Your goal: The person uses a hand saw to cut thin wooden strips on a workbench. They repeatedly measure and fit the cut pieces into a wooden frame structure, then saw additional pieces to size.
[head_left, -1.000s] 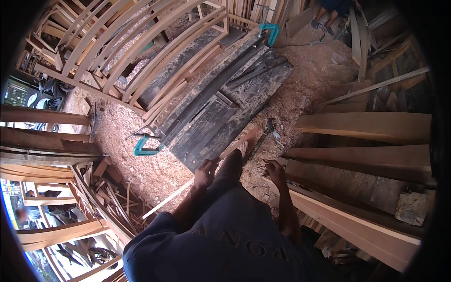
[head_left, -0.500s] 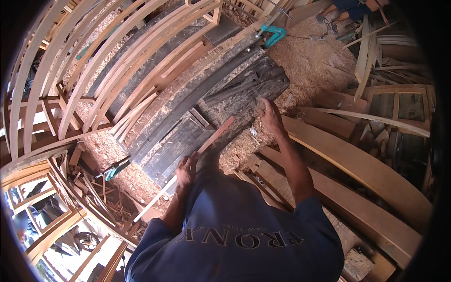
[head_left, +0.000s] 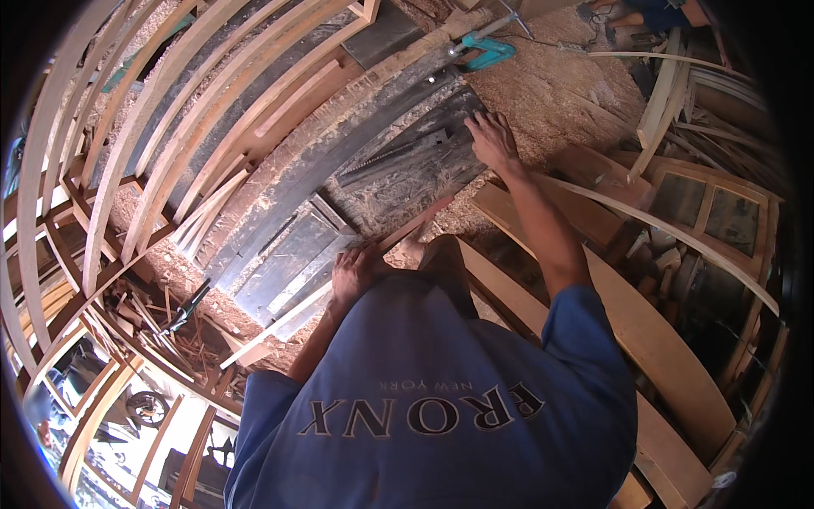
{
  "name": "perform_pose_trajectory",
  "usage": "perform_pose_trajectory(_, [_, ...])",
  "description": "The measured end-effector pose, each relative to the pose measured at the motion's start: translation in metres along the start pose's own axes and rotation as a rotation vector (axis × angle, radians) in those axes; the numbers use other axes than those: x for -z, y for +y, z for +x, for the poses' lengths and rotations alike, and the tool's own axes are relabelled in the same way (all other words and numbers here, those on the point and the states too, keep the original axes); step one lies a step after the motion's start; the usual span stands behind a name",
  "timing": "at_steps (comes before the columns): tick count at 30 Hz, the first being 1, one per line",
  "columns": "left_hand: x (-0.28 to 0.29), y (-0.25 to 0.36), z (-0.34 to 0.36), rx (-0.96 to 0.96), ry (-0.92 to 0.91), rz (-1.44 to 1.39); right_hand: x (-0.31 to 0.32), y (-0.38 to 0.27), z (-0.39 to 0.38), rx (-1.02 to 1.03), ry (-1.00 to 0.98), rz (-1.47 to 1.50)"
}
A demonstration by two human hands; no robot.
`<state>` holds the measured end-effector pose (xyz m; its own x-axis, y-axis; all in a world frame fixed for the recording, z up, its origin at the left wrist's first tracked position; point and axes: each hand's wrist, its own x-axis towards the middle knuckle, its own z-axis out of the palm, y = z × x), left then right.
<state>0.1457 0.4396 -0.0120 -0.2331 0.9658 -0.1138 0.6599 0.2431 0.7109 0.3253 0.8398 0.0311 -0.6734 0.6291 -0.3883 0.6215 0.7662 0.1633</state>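
A long thin wooden strip (head_left: 417, 222) lies slantwise along the near edge of the dark workbench (head_left: 297, 263). My left hand (head_left: 352, 273) is closed round its middle, and a pale length runs out below toward the lower left. At the bench's right end, my right hand (head_left: 492, 140) rests on the dark wood with its fingers apart. I see nothing held in it, though its palm side is hidden. Wood shavings and a few dark slats lie on the bench top between my hands.
A teal clamp (head_left: 487, 53) grips the bench's far end; another clamp (head_left: 188, 307) is at its left end. Curved wooden frames (head_left: 170, 144) stand at the left. Broad planks (head_left: 644, 339) lie to my right. Another person (head_left: 653, 17) is at the far right.
My right hand has moved up to the bench's right end, and its fingers have spread. My left hand and the strip have shifted slightly right and upward as the view moved.
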Motion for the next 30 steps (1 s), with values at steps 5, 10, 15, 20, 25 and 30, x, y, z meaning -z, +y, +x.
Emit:
perform_pose_trajectory(5, [-0.019, 0.022, 0.032, 0.039, -0.012, 0.062, 0.014, 0.050, -0.022, -0.027, -0.045, 0.147])
perform_pose_trajectory(10, [-0.044, 0.047, 0.064, 0.059, 0.048, 0.172, -0.015, 0.112, -0.093, -0.022, 0.031, 0.531])
perform_pose_trajectory(15, [-0.090, 0.088, 0.116, 0.045, 0.121, 0.198, -0.069, 0.155, -0.162, -0.031, 0.223, 0.875])
perform_pose_trajectory(20, [-0.122, 0.131, 0.159, 0.091, 0.256, 0.288, -0.083, 0.202, -0.193, -0.454, -0.212, 1.393])
perform_pose_trajectory(25, [-0.146, 0.169, 0.205, 0.121, 0.317, 0.309, -0.104, 0.248, -0.186, -0.388, -0.090, 1.279])
perform_pose_trajectory(30, [-0.177, 0.213, 0.269, 0.063, 0.380, 0.217, -0.113, 0.271, -0.174, -0.256, -0.082, 1.228])
